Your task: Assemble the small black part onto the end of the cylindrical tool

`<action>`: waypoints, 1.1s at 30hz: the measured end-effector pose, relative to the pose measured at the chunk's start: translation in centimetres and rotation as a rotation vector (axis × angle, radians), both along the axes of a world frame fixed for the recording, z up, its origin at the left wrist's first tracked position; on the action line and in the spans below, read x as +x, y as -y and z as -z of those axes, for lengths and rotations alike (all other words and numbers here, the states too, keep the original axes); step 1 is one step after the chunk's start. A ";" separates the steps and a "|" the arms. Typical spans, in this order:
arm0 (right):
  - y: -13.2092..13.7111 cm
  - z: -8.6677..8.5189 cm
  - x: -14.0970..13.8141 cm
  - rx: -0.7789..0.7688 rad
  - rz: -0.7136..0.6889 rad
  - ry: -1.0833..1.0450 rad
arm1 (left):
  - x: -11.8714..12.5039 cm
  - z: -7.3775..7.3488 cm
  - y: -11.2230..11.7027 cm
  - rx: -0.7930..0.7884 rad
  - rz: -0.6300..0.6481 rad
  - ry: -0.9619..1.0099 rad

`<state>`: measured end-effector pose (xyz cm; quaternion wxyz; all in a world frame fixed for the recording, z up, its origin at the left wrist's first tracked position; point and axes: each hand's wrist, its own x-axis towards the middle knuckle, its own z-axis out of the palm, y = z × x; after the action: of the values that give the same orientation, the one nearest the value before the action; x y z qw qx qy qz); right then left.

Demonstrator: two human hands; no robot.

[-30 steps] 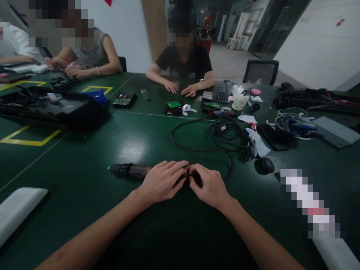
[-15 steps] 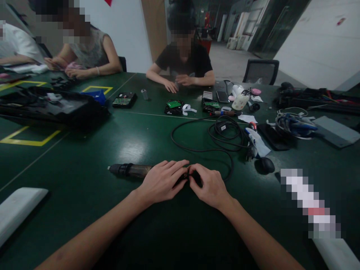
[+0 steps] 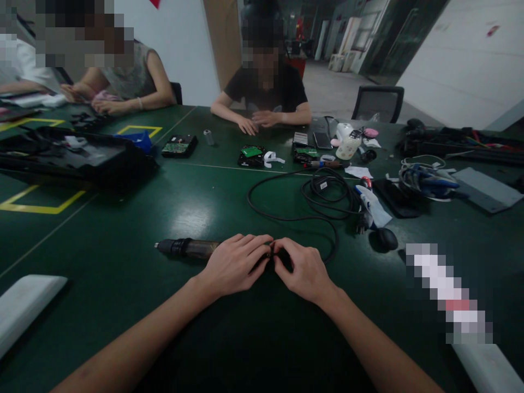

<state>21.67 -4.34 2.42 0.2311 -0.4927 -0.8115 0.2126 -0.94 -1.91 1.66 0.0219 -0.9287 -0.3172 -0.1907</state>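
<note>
A dark cylindrical electric screwdriver (image 3: 188, 248) lies flat on the green table (image 3: 123, 218), its tip pointing left. My left hand (image 3: 237, 265) rests over its rear end, fingers curled down onto it. My right hand (image 3: 305, 270) meets the left at the tool's back end and pinches where the black cable (image 3: 286, 217) joins; the joint itself is hidden under my fingers. The cable loops away across the table toward a coil at the right.
Across the table a person in black has both hands near a green circuit board (image 3: 251, 152). Other people sit at far left. A black case (image 3: 73, 155) lies left, a computer mouse (image 3: 387, 238), cables and tools (image 3: 428, 180) right, a white object (image 3: 24, 308) near left.
My hands and the screwdriver stay in place. The person opposite has drawn both hands closer together.
</note>
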 end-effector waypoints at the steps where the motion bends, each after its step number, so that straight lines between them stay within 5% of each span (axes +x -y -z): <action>1: 0.0 0.0 0.0 -0.002 -0.003 -0.002 | 0.0 0.0 0.0 0.006 -0.019 0.000; 33: 0.1 0.1 -0.1 0.008 0.009 0.001 | -0.1 0.3 -0.1 0.010 -0.037 -0.002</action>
<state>21.58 -4.40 2.32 0.2338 -0.4956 -0.8102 0.2079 -1.03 -1.84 1.38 0.0302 -0.9228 -0.3333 -0.1908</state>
